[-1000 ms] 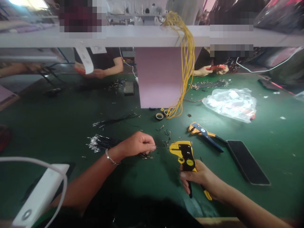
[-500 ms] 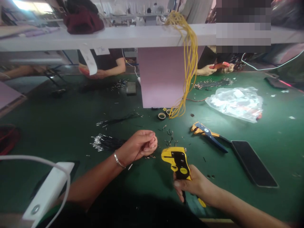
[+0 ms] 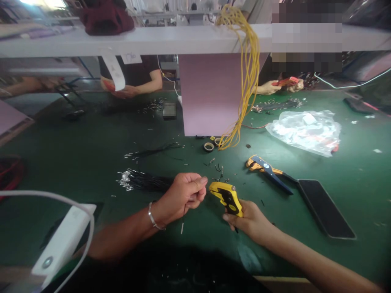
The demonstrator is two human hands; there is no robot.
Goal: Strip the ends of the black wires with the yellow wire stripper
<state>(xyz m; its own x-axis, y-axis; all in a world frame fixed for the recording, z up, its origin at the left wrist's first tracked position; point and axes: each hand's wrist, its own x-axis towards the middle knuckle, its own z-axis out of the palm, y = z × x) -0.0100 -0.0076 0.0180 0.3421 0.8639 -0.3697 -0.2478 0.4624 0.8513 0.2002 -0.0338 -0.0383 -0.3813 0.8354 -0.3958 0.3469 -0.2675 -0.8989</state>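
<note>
My left hand (image 3: 191,191) is closed in a pinch round a thin dark wire (image 3: 183,217), whose pale-tipped end hangs below the fingers. In my right hand (image 3: 244,217) is a yellow and black wire stripper (image 3: 227,197), gripped by the handles. Its yellow head faces the left fingertips, a small gap apart. Behind the left wrist lies a bundle of black wires (image 3: 143,181) with silvery ends. A thinner bunch of black wires (image 3: 155,151) rests farther back. Short wire scraps (image 3: 218,169) are scattered just beyond the stripper's head.
Right of my hands lie a blue and orange wire stripper (image 3: 269,173) and a dark phone (image 3: 326,209). Yellow wires (image 3: 247,89) hang from the shelf (image 3: 152,40) beside tape rolls (image 3: 208,147). A clear plastic bag (image 3: 305,132) and a white power strip (image 3: 64,240) flank the workspace. Co-workers' hands (image 3: 125,91) show opposite.
The wire stripper in my right hand has risen and tilted, its head nearer my left hand. My left hand has shifted slightly right, and the wire's end now hangs more steeply.
</note>
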